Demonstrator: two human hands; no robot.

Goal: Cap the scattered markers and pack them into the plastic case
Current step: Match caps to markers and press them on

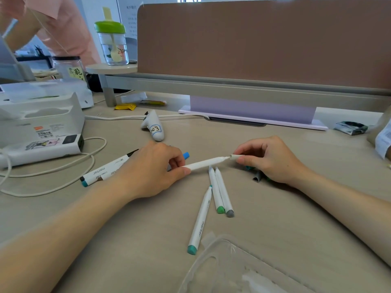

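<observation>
Left hand: bare left hand (148,172), uncovered from fingertips to wrist, with a broad back and low knuckle ridges.
Right hand: bare right hand (273,159), uncovered in the same way, with slender fingers and creased knuckles.
Nails: short, plain and trimmed close, seen on the left thumb (187,171) and the right forefinger (241,160).
Left forearm: bare left forearm (63,229), smooth and uncovered right to the lower left edge, where the wide lens swells it.
Right forearm: bare right forearm (349,199), smooth and uncovered as far as the right edge.
</observation>
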